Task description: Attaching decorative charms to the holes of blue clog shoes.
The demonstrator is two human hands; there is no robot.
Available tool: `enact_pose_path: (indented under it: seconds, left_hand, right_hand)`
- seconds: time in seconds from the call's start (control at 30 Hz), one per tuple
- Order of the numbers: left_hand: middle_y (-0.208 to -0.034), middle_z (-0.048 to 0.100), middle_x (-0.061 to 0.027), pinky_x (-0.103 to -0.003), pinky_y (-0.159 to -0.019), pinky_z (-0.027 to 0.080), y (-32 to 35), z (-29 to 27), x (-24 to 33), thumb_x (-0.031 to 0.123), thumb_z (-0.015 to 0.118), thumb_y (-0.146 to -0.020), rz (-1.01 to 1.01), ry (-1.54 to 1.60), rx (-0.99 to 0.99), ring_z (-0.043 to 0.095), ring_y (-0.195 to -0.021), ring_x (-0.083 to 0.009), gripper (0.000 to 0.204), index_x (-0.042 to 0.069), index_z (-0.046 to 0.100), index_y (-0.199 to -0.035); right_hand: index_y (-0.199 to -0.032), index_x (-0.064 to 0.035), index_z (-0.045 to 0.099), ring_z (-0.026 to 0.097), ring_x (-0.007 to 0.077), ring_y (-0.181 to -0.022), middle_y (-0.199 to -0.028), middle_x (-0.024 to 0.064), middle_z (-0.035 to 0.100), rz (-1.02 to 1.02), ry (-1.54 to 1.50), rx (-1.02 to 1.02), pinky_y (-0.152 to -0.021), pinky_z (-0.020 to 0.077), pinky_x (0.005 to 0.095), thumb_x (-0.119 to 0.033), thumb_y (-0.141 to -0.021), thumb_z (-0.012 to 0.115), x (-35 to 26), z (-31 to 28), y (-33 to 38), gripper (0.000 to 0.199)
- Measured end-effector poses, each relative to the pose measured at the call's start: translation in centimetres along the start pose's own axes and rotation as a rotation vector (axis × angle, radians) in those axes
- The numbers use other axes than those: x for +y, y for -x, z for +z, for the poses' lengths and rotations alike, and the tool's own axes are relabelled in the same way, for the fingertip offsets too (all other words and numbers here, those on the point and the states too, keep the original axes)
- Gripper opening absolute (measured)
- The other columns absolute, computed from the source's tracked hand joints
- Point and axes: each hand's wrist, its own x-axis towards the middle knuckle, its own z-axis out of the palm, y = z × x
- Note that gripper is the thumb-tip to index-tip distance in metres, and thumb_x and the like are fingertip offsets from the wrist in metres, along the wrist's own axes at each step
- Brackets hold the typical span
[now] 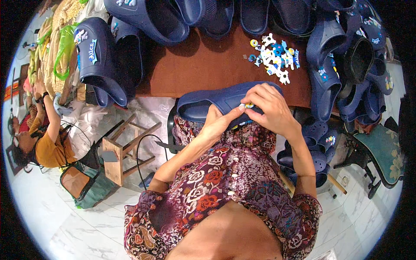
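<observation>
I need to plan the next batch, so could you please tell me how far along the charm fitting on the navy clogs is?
Done: navy foam clogs stacked on the right already carry small coloured charms. In hand: the left hand steadies a dark blue foam clog while the right hand presses a small charm onto its strap. Left: a pile of loose white, blue and yellow charms lies on the brown table, and the plain clogs along its far edge show no charms.

Both forearms rise from the lower edge and meet in front of the chest. The left hand (219,121) is turned palm-up, thumb stretched toward the right hand (271,108). The right hand arches above it, wrist bent, fingertips (251,104) pinched together just beside the left thumb.
</observation>
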Motion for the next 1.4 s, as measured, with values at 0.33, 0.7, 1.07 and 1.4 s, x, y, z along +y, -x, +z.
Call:
enact_pose_path:
  seconds: [0.33,0.7,1.07,1.4]
  left_hand:
    - [-0.106,0.068,-0.0045,-0.028,-0.087,0.050,0.1,0.3,-0.4,0.012,0.069,-0.090,0.044,-0.085,0.010,0.063,-0.095,-0.0116,0.026,0.000,0.065,-0.112]
    - [-0.106,0.069,-0.0048,-0.030,-0.087,0.051,0.1,0.6,-0.6,0.009,0.076,-0.083,0.010,-0.080,0.045,0.064,-0.093,-0.0132,0.032,0.001,0.065,-0.112]
    - [-0.108,0.068,-0.0101,-0.032,-0.087,0.054,-0.1,0.3,1.7,0.012,0.075,-0.084,0.001,0.147,0.126,0.067,-0.094,-0.0180,0.038,-0.002,0.061,-0.116]
    - [-0.123,0.063,-0.0124,-0.040,-0.099,0.049,-0.5,-0.1,2.6,0.012,0.069,-0.088,-0.050,0.258,0.071,0.063,-0.111,-0.0233,0.043,-0.002,0.055,-0.126]
  right_hand:
    - [-0.096,-0.0060,0.064,0.057,0.0287,-0.093,-0.095,0.0084,0.059,0.063,-0.024,0.009,-0.084,0.0444,0.0397,-0.014,-0.073,0.074,-0.1,-0.8,1.0,0.026]
    - [-0.094,-0.0043,0.066,0.060,0.0295,-0.093,-0.096,0.0111,0.062,0.183,0.002,0.149,-0.082,0.0475,0.0382,-0.009,-0.077,0.073,0.6,-2.1,2.6,0.019]
    - [-0.109,0.0003,0.065,0.060,0.0152,-0.099,-0.110,0.0096,0.059,0.420,-0.201,0.623,-0.083,0.0514,0.0275,-0.005,-0.091,0.064,1.9,-1.2,4.5,0.018]
    - [-0.135,-0.0003,0.046,0.054,0.0238,-0.118,-0.125,0.0127,0.052,0.566,-0.569,0.608,-0.093,0.0489,0.0334,-0.010,-0.092,0.065,5.0,2.3,6.2,0.048]
